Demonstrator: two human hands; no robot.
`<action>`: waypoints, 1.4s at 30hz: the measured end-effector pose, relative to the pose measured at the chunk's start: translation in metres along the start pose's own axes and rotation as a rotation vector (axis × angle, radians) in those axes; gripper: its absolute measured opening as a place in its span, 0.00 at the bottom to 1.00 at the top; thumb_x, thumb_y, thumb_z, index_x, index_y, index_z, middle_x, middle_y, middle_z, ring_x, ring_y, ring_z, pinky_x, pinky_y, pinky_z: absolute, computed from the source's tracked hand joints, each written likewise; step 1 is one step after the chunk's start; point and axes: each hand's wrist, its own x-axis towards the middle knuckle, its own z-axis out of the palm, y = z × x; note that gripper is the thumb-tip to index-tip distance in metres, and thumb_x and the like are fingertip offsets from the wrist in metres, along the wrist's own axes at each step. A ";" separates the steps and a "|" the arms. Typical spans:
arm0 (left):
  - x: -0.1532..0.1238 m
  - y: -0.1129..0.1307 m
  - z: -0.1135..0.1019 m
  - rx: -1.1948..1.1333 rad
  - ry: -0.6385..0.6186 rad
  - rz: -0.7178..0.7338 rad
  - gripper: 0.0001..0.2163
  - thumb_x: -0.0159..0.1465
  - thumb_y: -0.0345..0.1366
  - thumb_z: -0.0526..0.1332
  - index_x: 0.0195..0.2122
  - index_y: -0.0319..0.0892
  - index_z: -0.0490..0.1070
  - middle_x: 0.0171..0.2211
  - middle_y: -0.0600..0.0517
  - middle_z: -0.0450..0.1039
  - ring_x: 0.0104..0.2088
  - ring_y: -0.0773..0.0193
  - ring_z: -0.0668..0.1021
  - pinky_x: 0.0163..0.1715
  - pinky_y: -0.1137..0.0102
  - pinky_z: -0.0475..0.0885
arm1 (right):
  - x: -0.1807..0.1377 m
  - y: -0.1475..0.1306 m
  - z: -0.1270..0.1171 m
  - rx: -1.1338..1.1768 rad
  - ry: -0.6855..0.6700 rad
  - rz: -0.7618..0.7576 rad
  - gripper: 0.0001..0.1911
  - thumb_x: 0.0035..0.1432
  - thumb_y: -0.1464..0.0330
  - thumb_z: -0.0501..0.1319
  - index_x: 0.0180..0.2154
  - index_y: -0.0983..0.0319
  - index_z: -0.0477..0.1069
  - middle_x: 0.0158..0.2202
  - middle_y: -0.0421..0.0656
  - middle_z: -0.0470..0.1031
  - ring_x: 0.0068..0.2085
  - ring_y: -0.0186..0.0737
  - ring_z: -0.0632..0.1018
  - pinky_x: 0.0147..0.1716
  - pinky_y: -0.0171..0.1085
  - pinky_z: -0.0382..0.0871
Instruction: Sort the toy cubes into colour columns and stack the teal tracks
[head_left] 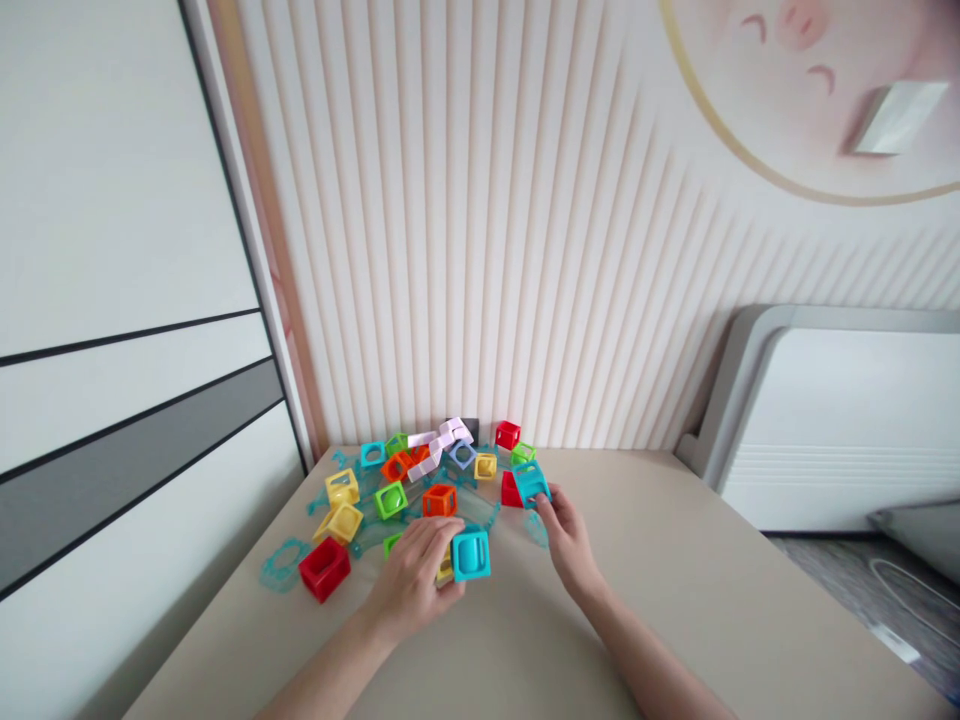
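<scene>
A heap of small hollow plastic cubes in red, yellow, green, orange and blue lies on a beige table (675, 600). My left hand (412, 580) rests palm down over a yellow cube, its fingers curled against a blue cube (471, 555). Further right, my right hand (566, 535) pinches a second blue cube (531, 482) at its fingertips, next to a red cube (511, 492). An orange cube (439, 500) and a green cube (391, 499) sit just beyond my left hand.
A red cube (325, 568) and clear teal flat pieces (281, 565) lie at the left of the heap. White link pieces (439, 445) lie at the back by the ribbed wall. A white cabinet (840, 420) stands to the right.
</scene>
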 end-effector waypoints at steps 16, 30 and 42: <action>-0.011 -0.002 0.009 -0.275 -0.091 -0.213 0.24 0.58 0.26 0.59 0.57 0.44 0.64 0.51 0.45 0.77 0.51 0.57 0.80 0.52 0.67 0.77 | -0.029 -0.010 0.026 0.118 -0.306 -0.053 0.15 0.67 0.53 0.57 0.42 0.58 0.72 0.38 0.43 0.74 0.41 0.41 0.73 0.45 0.38 0.71; -0.007 -0.004 0.005 -0.441 -0.120 -0.263 0.24 0.58 0.19 0.55 0.54 0.45 0.70 0.48 0.48 0.79 0.50 0.58 0.80 0.49 0.68 0.77 | -0.033 -0.010 0.025 0.059 -0.506 -0.055 0.15 0.70 0.55 0.54 0.43 0.58 0.70 0.38 0.43 0.75 0.41 0.41 0.75 0.45 0.39 0.70; -0.004 -0.003 0.002 -0.407 0.056 -0.289 0.11 0.63 0.28 0.61 0.46 0.43 0.76 0.40 0.47 0.82 0.41 0.58 0.84 0.42 0.69 0.79 | -0.036 -0.026 0.021 -0.134 -0.624 -0.116 0.16 0.69 0.57 0.55 0.48 0.59 0.74 0.44 0.46 0.76 0.44 0.44 0.75 0.50 0.43 0.70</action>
